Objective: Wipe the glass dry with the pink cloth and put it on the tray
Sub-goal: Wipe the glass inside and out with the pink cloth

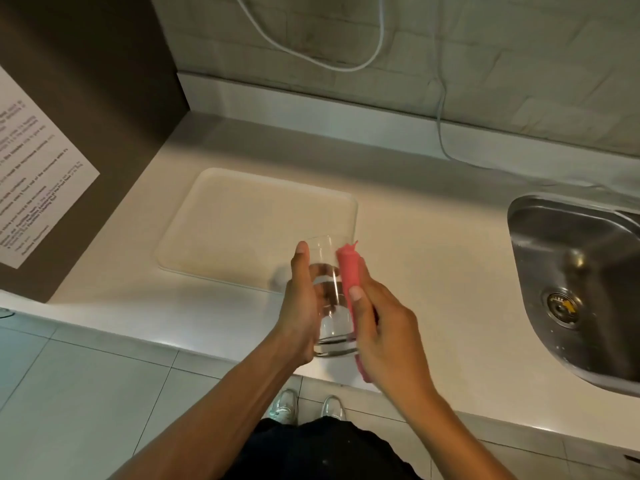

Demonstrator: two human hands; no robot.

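Observation:
A clear tall glass (pixel 329 271) is held in the air above the counter's front edge, its mouth pointing away from me. My left hand (pixel 301 306) grips its left side. My right hand (pixel 384 327) presses a folded pink cloth (pixel 349 271) flat against the glass's right side, and one end of the cloth pokes out below my palm. The cream tray (pixel 242 220) lies flat on the white counter just beyond the glass, with nothing on it.
A steel sink (pixel 581 278) with a drain is set into the counter at the right. A white cable (pixel 441 133) hangs down the tiled wall to the counter. A dark panel with a printed notice (pixel 34 188) stands at the left.

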